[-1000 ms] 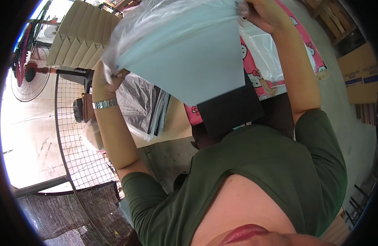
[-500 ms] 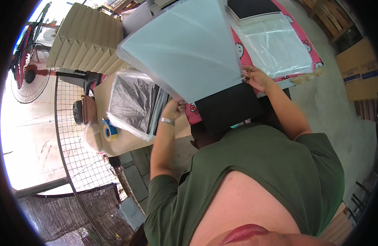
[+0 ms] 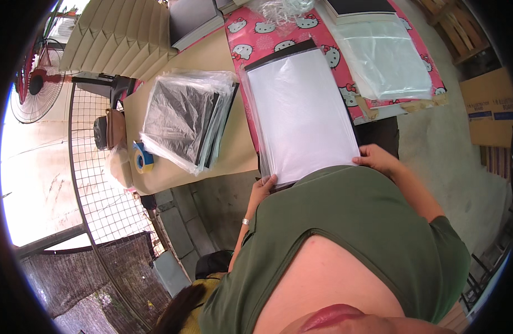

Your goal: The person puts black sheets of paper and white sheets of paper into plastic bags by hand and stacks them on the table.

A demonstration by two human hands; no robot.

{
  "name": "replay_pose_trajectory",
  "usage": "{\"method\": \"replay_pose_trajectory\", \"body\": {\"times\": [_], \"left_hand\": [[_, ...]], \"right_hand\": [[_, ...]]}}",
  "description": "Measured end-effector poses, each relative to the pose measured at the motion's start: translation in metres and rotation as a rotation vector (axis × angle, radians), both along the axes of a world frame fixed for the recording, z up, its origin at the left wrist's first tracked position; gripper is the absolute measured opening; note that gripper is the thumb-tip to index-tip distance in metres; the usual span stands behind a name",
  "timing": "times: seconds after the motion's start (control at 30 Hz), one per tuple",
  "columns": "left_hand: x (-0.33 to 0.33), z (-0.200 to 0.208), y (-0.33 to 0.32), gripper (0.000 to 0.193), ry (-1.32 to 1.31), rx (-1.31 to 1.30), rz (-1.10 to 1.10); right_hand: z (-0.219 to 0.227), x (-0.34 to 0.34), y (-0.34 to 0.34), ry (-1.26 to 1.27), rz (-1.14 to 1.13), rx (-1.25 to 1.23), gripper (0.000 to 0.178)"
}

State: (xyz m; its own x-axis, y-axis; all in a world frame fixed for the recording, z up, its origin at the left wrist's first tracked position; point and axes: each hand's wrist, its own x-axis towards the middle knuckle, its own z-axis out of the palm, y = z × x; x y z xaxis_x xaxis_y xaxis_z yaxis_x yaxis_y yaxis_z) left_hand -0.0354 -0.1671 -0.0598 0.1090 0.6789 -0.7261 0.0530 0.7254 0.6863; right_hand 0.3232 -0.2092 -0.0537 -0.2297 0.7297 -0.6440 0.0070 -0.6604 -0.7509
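Observation:
A whitish plastic sleeve [image 3: 301, 111] with clear side margins lies in front of me. A black board [image 3: 287, 51] shows past its far edge and along its right side. My left hand [image 3: 263, 186] pinches the sleeve's near left corner, thumb on top. At the near right corner, my right hand [image 3: 376, 158] grips the sleeve's edge between thumb and fingers. The near edge is partly hidden behind my green shirt. I cannot tell whether the board is inside the sleeve or under it.
To the left, black boards in clear plastic [image 3: 181, 114] form a stack on brown paper, near a tape roll [image 3: 142, 158]. Flat plastic bags [image 3: 379, 61] lie at the right on a pink patterned cloth [image 3: 267, 39]. A fan [image 3: 36, 83] stands far left; a cardboard box [image 3: 487, 103] is at the right.
The raised, slanted plastic has come down flat, toward my body, over the black board. Both hands have moved nearer to me, still at its near corners.

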Motion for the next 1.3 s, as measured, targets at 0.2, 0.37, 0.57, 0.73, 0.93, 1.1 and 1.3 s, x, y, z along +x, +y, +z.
{"method": "replay_pose_trajectory", "body": {"times": [0.2,0.37,0.57,0.73,0.93,1.1,1.3], "left_hand": [[-0.002,0.053,0.014,0.027,0.129,0.406,-0.211],[-0.044,0.090,0.060,0.023,0.278,0.625,0.255],[-0.125,0.033,0.109,0.032,0.873,0.843,0.475],[-0.166,-0.012,0.117,0.044,1.315,0.567,0.243],[-0.149,-0.012,0.115,0.054,1.372,0.456,0.104],[-0.109,0.033,0.114,0.057,1.454,0.357,0.128],[-0.016,0.055,0.116,0.046,1.225,0.794,-0.049]], "right_hand": [[-0.002,-0.017,0.021,-0.210,0.244,0.174,0.024],[0.033,-0.098,0.144,-0.134,0.200,0.358,0.018],[0.014,-0.236,0.323,-0.256,0.136,0.707,0.031],[-0.011,-0.275,0.342,-0.479,0.257,0.830,0.028],[-0.007,-0.109,0.291,-0.681,0.042,1.209,0.032],[-0.060,0.108,0.203,-1.496,-0.469,0.604,0.050],[-0.010,0.083,0.113,-0.670,0.165,0.418,0.037]]}}
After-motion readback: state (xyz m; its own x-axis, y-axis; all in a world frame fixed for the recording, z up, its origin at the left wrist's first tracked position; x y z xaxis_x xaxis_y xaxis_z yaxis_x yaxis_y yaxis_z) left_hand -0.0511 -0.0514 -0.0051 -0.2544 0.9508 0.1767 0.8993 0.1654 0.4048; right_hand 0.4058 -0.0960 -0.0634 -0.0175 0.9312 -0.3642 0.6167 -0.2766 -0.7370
